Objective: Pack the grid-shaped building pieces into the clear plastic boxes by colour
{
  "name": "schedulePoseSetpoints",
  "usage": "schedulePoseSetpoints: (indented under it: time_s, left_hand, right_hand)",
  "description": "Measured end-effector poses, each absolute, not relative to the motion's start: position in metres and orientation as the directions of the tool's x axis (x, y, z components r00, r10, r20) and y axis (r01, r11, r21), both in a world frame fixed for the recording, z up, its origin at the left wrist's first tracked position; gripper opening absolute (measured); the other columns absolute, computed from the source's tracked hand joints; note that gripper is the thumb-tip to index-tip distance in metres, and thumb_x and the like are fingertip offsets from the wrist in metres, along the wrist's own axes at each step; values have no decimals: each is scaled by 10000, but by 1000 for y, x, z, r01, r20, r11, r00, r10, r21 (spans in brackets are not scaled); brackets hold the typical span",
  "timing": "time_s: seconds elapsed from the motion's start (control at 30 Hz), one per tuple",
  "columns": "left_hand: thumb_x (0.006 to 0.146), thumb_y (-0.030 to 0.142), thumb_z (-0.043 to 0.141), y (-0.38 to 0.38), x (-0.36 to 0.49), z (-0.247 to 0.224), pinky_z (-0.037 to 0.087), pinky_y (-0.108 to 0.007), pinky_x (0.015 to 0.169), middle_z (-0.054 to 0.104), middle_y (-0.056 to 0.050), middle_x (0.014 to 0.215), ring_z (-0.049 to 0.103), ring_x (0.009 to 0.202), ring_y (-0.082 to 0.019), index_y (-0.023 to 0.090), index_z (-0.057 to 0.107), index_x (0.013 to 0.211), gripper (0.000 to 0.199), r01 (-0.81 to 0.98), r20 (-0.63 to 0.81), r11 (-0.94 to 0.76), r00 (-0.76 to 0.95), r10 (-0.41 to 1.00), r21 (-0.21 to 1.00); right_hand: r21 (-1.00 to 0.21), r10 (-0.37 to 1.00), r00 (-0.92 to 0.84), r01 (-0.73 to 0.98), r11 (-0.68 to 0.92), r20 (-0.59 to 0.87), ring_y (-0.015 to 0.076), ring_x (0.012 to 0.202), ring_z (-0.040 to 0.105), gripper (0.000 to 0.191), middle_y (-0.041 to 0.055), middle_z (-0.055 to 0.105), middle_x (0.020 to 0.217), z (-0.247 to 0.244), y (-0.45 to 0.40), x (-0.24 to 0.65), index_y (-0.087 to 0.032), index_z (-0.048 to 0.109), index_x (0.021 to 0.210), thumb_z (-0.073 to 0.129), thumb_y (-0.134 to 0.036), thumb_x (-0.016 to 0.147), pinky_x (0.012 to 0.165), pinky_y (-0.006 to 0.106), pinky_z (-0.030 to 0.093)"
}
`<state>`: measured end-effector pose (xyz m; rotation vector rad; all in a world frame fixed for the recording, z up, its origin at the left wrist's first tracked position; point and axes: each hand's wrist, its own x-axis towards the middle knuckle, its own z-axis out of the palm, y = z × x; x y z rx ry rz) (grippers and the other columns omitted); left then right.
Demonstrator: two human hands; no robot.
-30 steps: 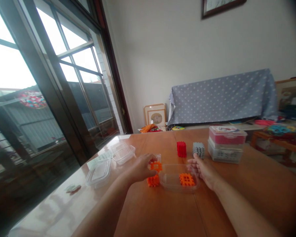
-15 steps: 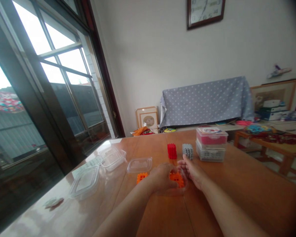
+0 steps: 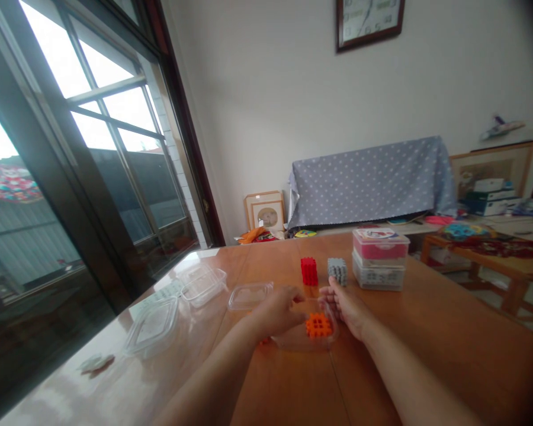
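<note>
Orange interlocking blocks (image 3: 318,325) lie at the right end of a clear plastic container (image 3: 293,342) on the table. Over the container's left part is my left hand (image 3: 281,309), its fingers spread and nothing between them. My right hand (image 3: 347,305) rests at the container's right side, fingers apart and close to its rim. A bit more orange shows under my left forearm, mostly hidden. Behind the hands stand a red block stack (image 3: 309,271) and a grey block stack (image 3: 337,271); the right fingertips overlap the grey one in view.
Two stacked boxes (image 3: 379,260), the upper one pink inside, stand at the back right. A clear lid (image 3: 250,296) lies left of the hands. More clear containers (image 3: 153,324) sit farther left, near a small pale object (image 3: 96,365) by the table's edge.
My left hand has drawn back to the left, off the orange blocks in the container, and now covers the other orange piece. My right hand has stayed nearly still.
</note>
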<state>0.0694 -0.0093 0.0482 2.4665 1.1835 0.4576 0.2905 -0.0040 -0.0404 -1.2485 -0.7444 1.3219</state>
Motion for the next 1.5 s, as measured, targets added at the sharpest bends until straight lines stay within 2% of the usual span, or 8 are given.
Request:
schedulePoseSetpoints:
  time_s: [0.13, 0.27, 0.47, 0.6, 0.83, 1.03, 1.23, 1.5]
  left_hand:
    - [830, 383, 633, -6, 28, 63, 483, -282, 763, 714, -14, 970, 649, 880, -196, 245, 688, 1029, 249, 693, 213, -562, 528, 822, 452]
    - [846, 354, 599, 1, -13, 62, 505, -298, 811, 715, -41, 997, 655, 906, -200, 207, 684, 1010, 236, 696, 209, -509, 474, 855, 506]
    - [692, 393, 779, -3, -47, 50, 494, -373, 951, 653, -88, 1243, 618, 1116, -280, 218, 646, 1222, 574, 729, 117, -507, 517, 848, 460]
    - [664, 311, 785, -4, -50, 40, 468, -386, 1008, 629, -97, 1283, 591, 1169, -290, 213, 620, 1273, 638, 730, 85, -517, 541, 837, 448]
    - [666, 243, 727, -4, -47, 37, 489, -371, 940, 660, -78, 1180, 611, 1084, -273, 203, 654, 1175, 516, 745, 64, -503, 532, 845, 438]
    - [683, 200, 683, -6, -40, 45, 490, -329, 885, 663, -56, 1124, 617, 1007, -232, 202, 662, 1097, 415, 718, 158, -533, 523, 838, 447]
    - [723, 317, 729, -15, 6, 65, 467, -321, 890, 684, -31, 1083, 624, 991, -231, 244, 676, 1050, 339, 700, 252, -596, 541, 802, 394]
    - [693, 323, 739, -13, 78, 33, 493, -315, 820, 680, -43, 1074, 627, 957, -243, 249, 680, 1068, 387, 638, 168, -665, 661, 731, 388]
  right_hand:
    - [-942, 956, 172, -280, -184, -238, 180, 748, 721, 479, 109, 758, 854, -44, -3, 291, -168, 677, 956, 533, -623, 921, 618, 256, 550]
    - [-940, 953, 162, -271, -208, -257, 191, 780, 733, 474, 123, 761, 891, -47, -2, 290, -161, 679, 981, 534, -610, 928, 637, 260, 561]
    - [-941, 954, 149, -263, -213, -258, 197, 790, 738, 451, 125, 758, 888, -47, -4, 289, -154, 671, 1000, 523, -577, 946, 679, 277, 578]
    - [-941, 955, 145, -262, -216, -260, 204, 810, 741, 459, 136, 760, 936, -49, -4, 290, -151, 670, 1009, 530, -582, 940, 701, 288, 586]
    - [-939, 956, 140, -268, -215, -259, 216, 828, 745, 480, 143, 760, 916, -53, 0, 291, -148, 670, 1021, 539, -600, 929, 691, 293, 588]
    - [-940, 954, 152, -267, -210, -257, 218, 827, 744, 488, 145, 764, 923, -51, -1, 290, -160, 676, 990, 531, -621, 925, 659, 286, 575]
    - [-945, 957, 162, -263, -195, -242, 203, 767, 733, 474, 101, 745, 797, -49, -2, 289, -160, 675, 963, 516, -605, 938, 654, 285, 566]
    - [-945, 957, 164, -268, -190, -239, 176, 661, 702, 485, 83, 740, 769, -41, -6, 286, -171, 665, 939, 507, -630, 929, 592, 270, 540]
